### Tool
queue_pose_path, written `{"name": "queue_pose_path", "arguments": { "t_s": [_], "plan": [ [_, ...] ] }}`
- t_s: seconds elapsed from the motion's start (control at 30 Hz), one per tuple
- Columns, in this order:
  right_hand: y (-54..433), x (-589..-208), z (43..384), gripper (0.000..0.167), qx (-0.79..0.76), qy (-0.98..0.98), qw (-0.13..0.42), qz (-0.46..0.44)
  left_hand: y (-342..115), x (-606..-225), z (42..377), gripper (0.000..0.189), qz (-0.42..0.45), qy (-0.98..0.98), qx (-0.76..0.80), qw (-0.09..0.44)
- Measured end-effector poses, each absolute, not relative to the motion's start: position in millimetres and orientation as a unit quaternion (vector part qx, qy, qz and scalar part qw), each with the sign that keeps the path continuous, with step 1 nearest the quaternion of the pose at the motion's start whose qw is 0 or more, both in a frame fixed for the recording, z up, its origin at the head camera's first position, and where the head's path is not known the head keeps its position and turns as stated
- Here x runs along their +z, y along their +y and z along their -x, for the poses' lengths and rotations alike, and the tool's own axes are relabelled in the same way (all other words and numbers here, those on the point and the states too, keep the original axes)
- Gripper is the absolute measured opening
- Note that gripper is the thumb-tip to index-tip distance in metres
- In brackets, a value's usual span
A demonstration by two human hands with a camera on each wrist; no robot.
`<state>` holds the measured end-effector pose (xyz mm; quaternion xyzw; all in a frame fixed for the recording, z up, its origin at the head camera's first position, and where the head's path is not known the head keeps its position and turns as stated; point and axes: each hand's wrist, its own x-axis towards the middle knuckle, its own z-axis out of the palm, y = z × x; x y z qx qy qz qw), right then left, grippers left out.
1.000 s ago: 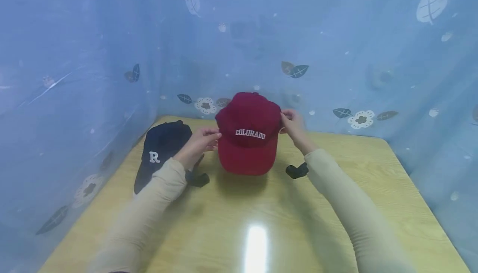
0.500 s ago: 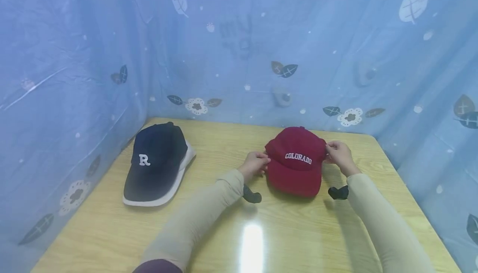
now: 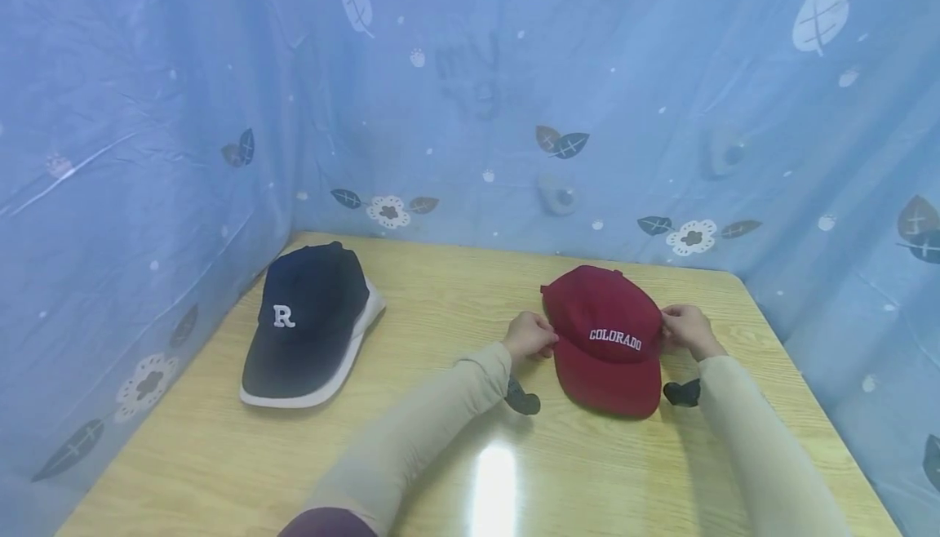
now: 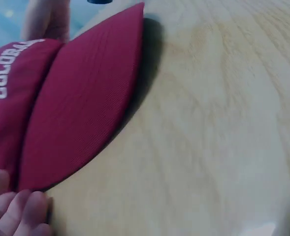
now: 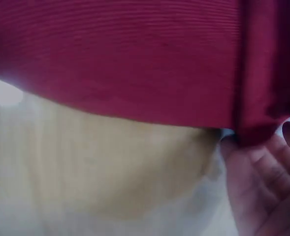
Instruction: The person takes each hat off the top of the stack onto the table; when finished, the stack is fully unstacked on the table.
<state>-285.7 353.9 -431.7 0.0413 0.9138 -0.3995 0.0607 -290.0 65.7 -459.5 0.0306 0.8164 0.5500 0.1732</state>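
Observation:
A dark red baseball cap (image 3: pixel 604 308) with white COLORADO lettering sits at the table's right part, its brim facing the person. My left hand (image 3: pixel 530 336) pinches its left edge, where brim and crown meet. On the opposite side, my right hand (image 3: pixel 690 331) pinches the cap's edge. The left wrist view shows the brim (image 4: pixel 80 98) close to the wood, with a shadow under its front edge. In the right wrist view, thumb and fingers (image 5: pixel 277 167) take the cap's rim. Part of the right hand is hidden behind the cap in the head view.
A navy cap with a white R (image 3: pixel 308 300) lies at the left, over a white cap (image 3: pixel 370 308) whose edge shows beneath. Dark wrist-worn devices (image 3: pixel 523 398) hang below both wrists. A patterned blue curtain (image 3: pixel 455 96) borders the wooden table (image 3: pixel 441 292) behind and at the sides.
Both hands have carried the red cap from mid-table, raised in front of the navy cap's side, to the right and down to the table. In the last half second it shifted slightly right and nearer.

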Motion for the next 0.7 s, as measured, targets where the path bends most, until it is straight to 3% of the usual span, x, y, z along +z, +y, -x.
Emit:
{"name": "queue_pose_path", "arguments": {
  "t_s": [0.17,0.33,0.47,0.57,0.7],
  "plan": [
    [348.5,-409.9,290.6,0.043,-0.372,0.927,0.041,-0.017,28.9,-436.7,292.2,0.022,-0.103,0.813,0.547,0.172],
    [322.2,-376.5,297.9,0.043,-0.322,0.945,-0.064,0.009,-35.3,-392.8,292.0,0.033,-0.107,0.82,0.549,0.119],
    [268.5,-350.3,314.9,0.038,-0.349,0.928,-0.125,0.049,-109.1,-353.3,281.2,0.035,-0.088,0.841,0.531,0.065],
    [208.8,-336.1,329.7,0.034,-0.385,0.908,-0.127,0.103,-170.9,-332.0,267.3,0.038,-0.073,0.863,0.499,0.02],
    [123.5,-330.2,337.3,0.03,-0.439,0.88,-0.071,0.164,-243.4,-321.6,244.3,0.04,-0.044,0.884,0.465,-0.033]
  ]
}}
